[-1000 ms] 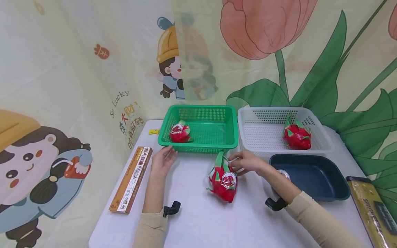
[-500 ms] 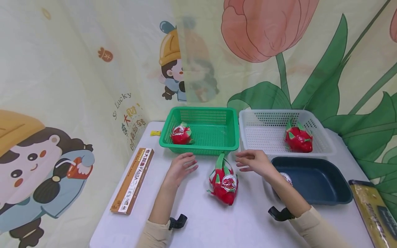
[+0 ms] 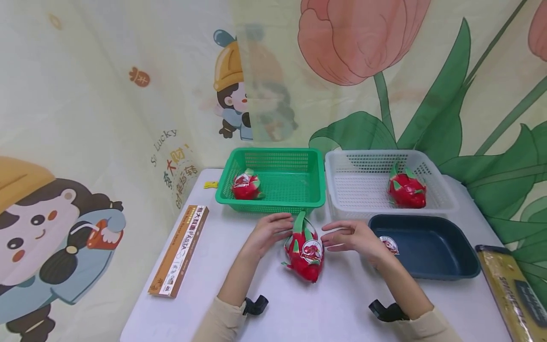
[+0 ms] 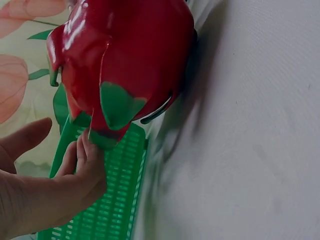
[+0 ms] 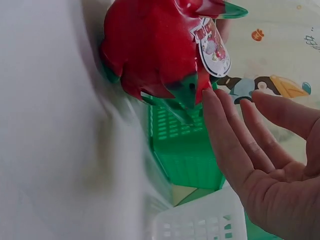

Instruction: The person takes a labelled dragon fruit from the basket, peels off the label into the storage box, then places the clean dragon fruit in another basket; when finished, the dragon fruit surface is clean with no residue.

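Observation:
A red dragon fruit (image 3: 302,260) with green leaf tips and a round white label lies on the white table between both hands. To its left, my left hand (image 3: 268,232) has relaxed fingers, their tips close by the green leaves. In the left wrist view those fingertips (image 4: 90,145) overlap the leaf tips of the dragon fruit (image 4: 135,45). From the other side, my right hand (image 3: 356,240) reaches in with fingers nearly straight. In the right wrist view its fingertips (image 5: 210,97) come right up to the fruit (image 5: 150,45), below the label.
Behind stand a green basket (image 3: 295,206) and a white basket (image 3: 393,211), each holding another dragon fruit. A navy tub (image 3: 431,273) with a round label at its left end is at right, beside a golden spaghetti pack (image 3: 508,285). A pasta box (image 3: 179,251) lies left.
My left hand has moved right, from the green basket's front to the dragon fruit's side. My right hand drew slightly away from the fruit's leaves, then came back close. The fruit stays in place.

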### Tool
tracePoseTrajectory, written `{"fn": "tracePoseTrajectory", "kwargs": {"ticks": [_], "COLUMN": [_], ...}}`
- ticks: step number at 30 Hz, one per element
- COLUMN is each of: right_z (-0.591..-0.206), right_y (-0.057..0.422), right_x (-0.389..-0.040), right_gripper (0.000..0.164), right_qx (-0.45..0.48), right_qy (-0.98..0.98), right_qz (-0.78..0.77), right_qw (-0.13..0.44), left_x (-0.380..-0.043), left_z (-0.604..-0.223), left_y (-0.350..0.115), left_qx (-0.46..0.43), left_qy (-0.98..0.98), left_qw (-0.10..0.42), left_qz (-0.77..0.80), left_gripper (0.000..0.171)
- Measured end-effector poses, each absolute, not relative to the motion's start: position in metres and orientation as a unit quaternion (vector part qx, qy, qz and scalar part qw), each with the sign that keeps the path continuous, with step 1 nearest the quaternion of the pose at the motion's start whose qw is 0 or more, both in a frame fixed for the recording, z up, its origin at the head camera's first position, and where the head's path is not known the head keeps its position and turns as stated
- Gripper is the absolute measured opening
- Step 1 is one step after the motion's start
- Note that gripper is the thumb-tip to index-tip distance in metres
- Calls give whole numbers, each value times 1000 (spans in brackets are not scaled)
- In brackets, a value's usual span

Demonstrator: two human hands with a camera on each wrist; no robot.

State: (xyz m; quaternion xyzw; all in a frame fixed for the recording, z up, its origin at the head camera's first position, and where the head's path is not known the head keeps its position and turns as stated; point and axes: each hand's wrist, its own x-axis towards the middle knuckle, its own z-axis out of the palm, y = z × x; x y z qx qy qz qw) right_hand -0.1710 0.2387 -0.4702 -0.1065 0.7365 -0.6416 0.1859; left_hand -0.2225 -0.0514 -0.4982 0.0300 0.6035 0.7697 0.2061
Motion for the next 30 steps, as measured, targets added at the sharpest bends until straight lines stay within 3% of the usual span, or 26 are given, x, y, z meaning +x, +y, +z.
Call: {"fn": "tracePoseTrajectory", "kwargs": {"ticks": [12, 30], "right_z": [-481, -492], "right_y": [231, 221], "right_x": [-167, -171], "right_gripper": [43, 43], "right_qx": [-128, -67], "right_qy": [727, 701], "right_qz": [-642, -676], "right_qw": [206, 216], "left_x": [-224, -225], "left_z": [-503, -509], "left_y": [-44, -38], "left_qx": [23, -10], "left_qy": [627, 608], "left_qw": [218, 220], "left_qz": [748, 763], "left_gripper": [43, 41]}}
